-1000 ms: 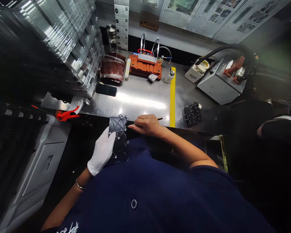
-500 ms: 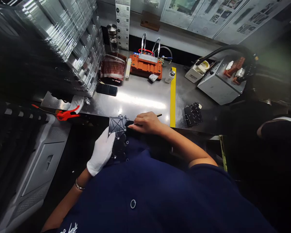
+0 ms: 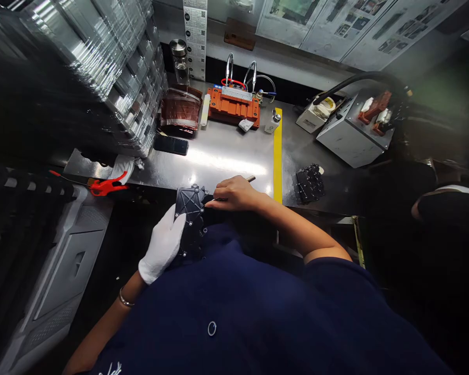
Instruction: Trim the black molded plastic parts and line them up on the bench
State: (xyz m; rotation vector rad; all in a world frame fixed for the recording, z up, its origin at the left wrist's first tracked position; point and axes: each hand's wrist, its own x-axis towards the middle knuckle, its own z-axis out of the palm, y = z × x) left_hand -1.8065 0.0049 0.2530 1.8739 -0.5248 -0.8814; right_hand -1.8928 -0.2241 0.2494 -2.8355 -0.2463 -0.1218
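My left hand [image 3: 163,244], in a white glove, grips a black ribbed housing part [image 3: 190,202] by its left side, thumb on top. The part has small round bosses along its edges and is held in front of my body, at the bench's near edge. My bare right hand [image 3: 234,192] is closed around a thin pen-like tool [image 3: 251,178], whose back end sticks out above the knuckles. The tool's front end lies at the part's upper right edge; its tip is too small to make out.
On the metal bench [image 3: 226,159] are an orange fixture [image 3: 233,107], a phone [image 3: 171,145], a small white bottle [image 3: 272,123], a second black part [image 3: 310,183] and a grey box [image 3: 352,130]. Wrapped stacked trays [image 3: 113,78] rise at left. A red air gun [image 3: 108,185] hangs at the edge.
The tool in my right hand has tilted slightly, its back end now higher and further left. My left hand keeps the black part in nearly the same place. The view has shifted a little.
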